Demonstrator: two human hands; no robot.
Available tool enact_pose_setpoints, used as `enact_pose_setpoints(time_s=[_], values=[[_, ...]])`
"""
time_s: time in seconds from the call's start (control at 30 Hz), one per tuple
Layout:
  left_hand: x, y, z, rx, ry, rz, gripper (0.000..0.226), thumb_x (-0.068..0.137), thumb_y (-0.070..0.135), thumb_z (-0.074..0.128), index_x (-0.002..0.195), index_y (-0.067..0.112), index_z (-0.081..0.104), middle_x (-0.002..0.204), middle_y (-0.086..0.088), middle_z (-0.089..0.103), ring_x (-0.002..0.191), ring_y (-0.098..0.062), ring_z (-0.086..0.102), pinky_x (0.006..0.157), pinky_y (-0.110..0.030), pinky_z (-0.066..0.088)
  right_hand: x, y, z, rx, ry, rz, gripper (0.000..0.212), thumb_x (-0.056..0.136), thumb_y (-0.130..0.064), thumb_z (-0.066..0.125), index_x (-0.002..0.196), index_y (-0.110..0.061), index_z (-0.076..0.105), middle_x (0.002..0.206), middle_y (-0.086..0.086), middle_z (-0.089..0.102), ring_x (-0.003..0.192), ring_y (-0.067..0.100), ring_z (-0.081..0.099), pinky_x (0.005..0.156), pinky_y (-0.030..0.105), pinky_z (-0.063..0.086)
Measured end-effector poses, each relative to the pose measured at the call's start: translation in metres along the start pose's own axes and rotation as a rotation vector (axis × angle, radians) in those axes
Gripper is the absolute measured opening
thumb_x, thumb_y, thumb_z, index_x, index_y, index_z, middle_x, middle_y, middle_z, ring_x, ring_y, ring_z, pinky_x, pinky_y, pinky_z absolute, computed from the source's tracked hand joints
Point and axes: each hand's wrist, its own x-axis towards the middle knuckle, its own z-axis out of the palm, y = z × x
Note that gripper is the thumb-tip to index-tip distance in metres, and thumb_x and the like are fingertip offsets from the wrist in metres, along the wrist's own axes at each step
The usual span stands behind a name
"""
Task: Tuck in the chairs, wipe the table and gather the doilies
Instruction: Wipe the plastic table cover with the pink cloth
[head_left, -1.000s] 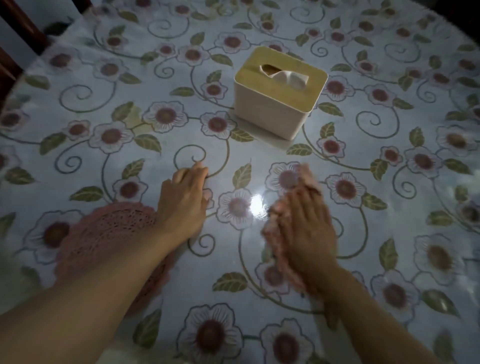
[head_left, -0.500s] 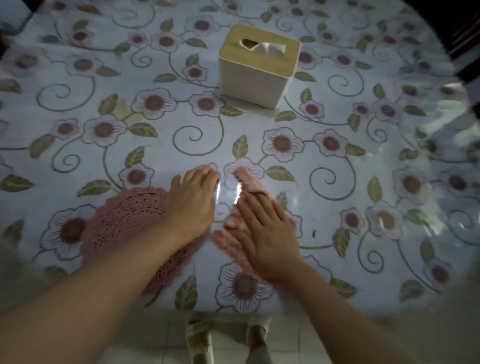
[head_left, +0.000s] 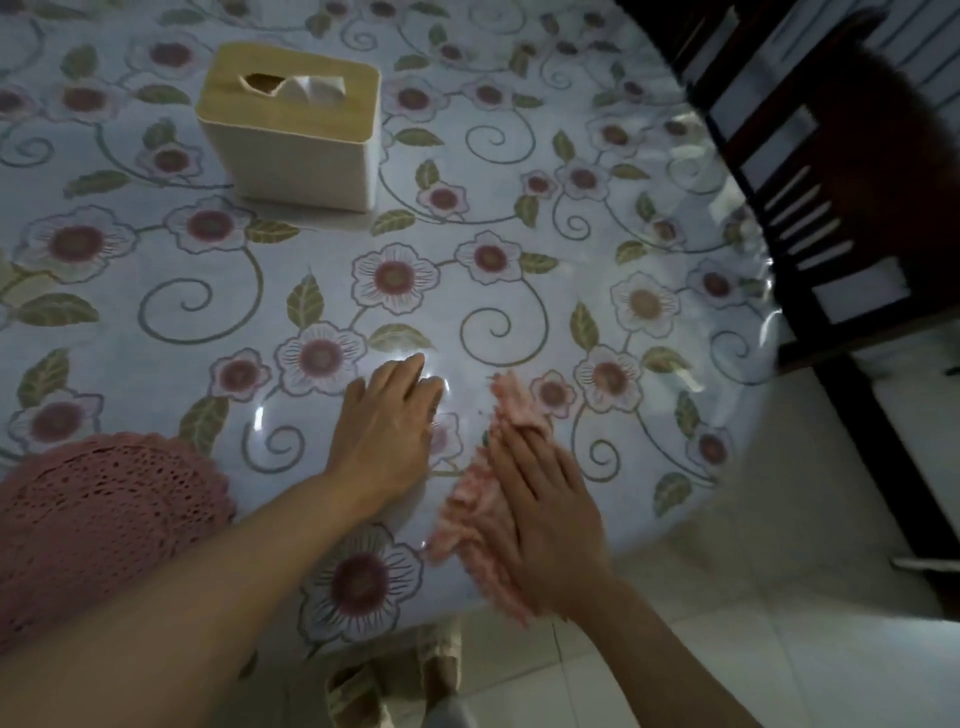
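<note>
Home dining room, dim light, and we're looking straight down at the family table.

A round table (head_left: 675, 218) wears a flowery cloth of pink blossoms and green scrolls under a shiny clear cover that catches the glare. A cream tissue box (head_left: 291, 130) with a wooden lid stands on it, a tissue poking out of the slot. There's a pink crocheted doily (head_left: 98, 519) at the near edge. A dark wooden chair (head_left: 810, 218) with a slatted back sits at the right, on pale glossy floor tiles (head_left: 779, 597).
</note>
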Motion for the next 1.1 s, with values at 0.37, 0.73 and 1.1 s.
enact_pose_setpoints(time_s=[0.37, 0.73, 1.1], values=[[0.056, -0.051, -0.019, 0.076, 0.055, -0.129, 0.041, 0.075, 0.011, 0.054, 0.115, 0.01, 0.059, 0.129, -0.016, 0.055, 0.115, -0.036, 0.052, 0.089, -0.057, 0.041, 0.138, 0.105, -0.021, 0.029, 0.094, 0.678, 0.078, 0.09, -0.051, 0.018, 0.15, -0.003, 0.008, 0.157, 0.022, 0.007, 0.146, 0.035, 0.005, 0.118, 0.044, 0.004], [0.057, -0.128, -0.057, 0.116, 0.018, -0.335, 0.049, 0.079, 0.012, 0.063, 0.127, 0.014, 0.054, 0.144, -0.008, 0.044, 0.128, -0.031, 0.041, 0.099, -0.053, 0.036, 0.208, -0.016, -0.019, 0.037, -0.033, -0.26, 0.068, 0.096, -0.055, 0.011, 0.152, -0.017, 0.014, 0.159, 0.002, 0.001, 0.147, 0.019, -0.003, 0.119, 0.039, -0.001], [-0.005, -0.198, -0.076, 0.053, 0.155, -0.173, 0.048, 0.064, 0.012, 0.065, 0.112, 0.014, 0.058, 0.122, -0.008, 0.063, 0.111, -0.02, 0.042, 0.082, -0.049, 0.053, 0.258, -0.105, -0.009, 0.037, -0.038, -0.03, 0.076, 0.091, -0.059, -0.007, 0.149, -0.01, -0.012, 0.155, 0.01, -0.023, 0.144, 0.025, -0.021, 0.118, 0.039, -0.01]])
